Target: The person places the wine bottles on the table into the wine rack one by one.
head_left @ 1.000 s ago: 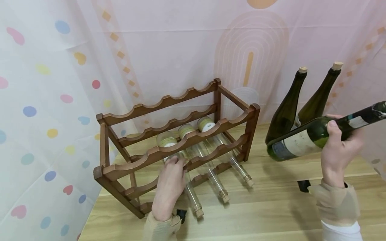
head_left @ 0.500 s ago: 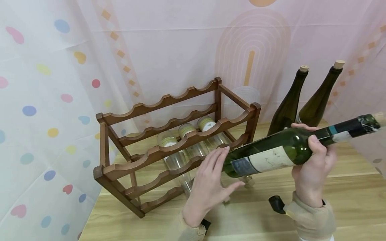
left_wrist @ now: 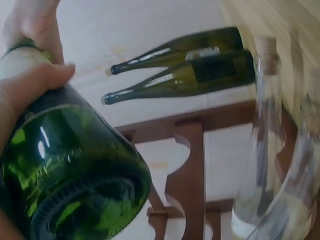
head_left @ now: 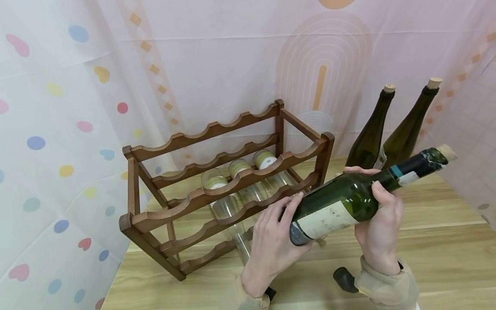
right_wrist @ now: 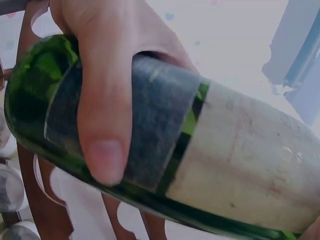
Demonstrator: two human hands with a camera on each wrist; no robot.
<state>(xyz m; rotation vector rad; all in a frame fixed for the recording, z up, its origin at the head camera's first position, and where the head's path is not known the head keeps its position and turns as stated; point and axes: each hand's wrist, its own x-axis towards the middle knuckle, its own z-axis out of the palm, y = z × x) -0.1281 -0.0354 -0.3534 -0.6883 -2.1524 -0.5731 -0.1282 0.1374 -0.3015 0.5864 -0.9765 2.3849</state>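
Note:
A green wine bottle (head_left: 329, 215) with a cream and blue label is held aslant, its corked neck up to the right. My left hand (head_left: 267, 245) grips it near the base, the thumb (right_wrist: 105, 120) lying across the blue part of the label in the right wrist view. My right hand (head_left: 381, 232) holds it round the shoulder, below the neck. The bottle's round base (left_wrist: 85, 205) faces the left wrist camera. To the left, the brown wooden wine rack (head_left: 286, 162) holds clear corked bottles (head_left: 228, 211) on a lower tier; my left hand hides some of their necks.
Two dark green corked bottles (head_left: 370, 137) stand upright at the back right of the wooden table (head_left: 445, 241). A patterned curtain (head_left: 217, 69) hangs behind the rack. The rack's upper tier has scalloped rails without bottles.
My left hand has let go of a clear bottle in the rack, moved right and taken hold of the green wine bottle's base. My right hand has brought that bottle left.

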